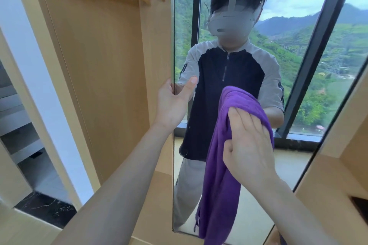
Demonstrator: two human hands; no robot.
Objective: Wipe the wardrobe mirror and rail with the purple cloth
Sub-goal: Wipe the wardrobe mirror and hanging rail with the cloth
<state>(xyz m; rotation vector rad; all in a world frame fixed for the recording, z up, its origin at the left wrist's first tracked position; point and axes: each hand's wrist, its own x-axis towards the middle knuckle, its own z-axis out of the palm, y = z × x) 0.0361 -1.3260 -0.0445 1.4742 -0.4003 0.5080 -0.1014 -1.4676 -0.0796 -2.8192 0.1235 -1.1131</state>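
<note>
On one mirror (298, 85) — two hands, one purple cloth (219, 175).

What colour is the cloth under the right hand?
Purple cloth, clearest in the head view, pressed by the right hand.

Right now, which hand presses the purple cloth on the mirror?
The right hand, fingers flat on the purple cloth; the left hand grips the mirror edge.

One head-worn view faces forward, slightly down. It sits close to the wardrobe mirror (249, 65), both forearms reaching in
</note>
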